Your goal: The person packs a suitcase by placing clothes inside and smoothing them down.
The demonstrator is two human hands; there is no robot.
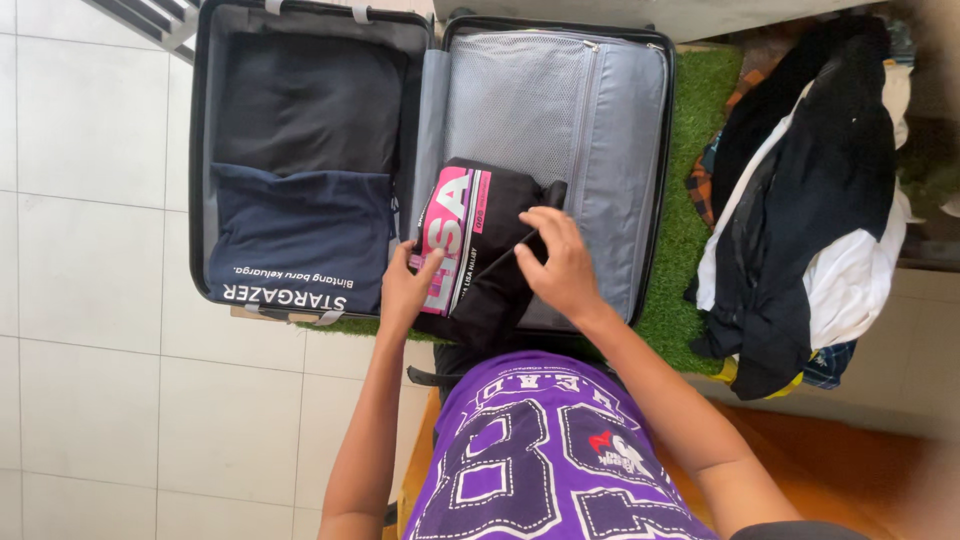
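Observation:
An open black suitcase [198, 150] lies on the floor, with a grey zipped mesh lining [600, 130] on its right half. A black garment with a pink and white print [478, 250] rests on the lower part of that right half. My left hand [405, 290] grips its left edge over the print. My right hand [560, 265] presses on its right side with the fingers curled over a fold. In the left half lie a folded navy shirt with white lettering [300, 240] and a dark folded garment [310, 100] above it.
A heap of clothes in black, white and plaid [810, 190] lies on a strip of green artificial grass [690, 210] to the right of the suitcase. White floor tiles [100, 300] stretch to the left. I wear a purple printed shirt [540, 460], and an orange surface [830, 460] shows at lower right.

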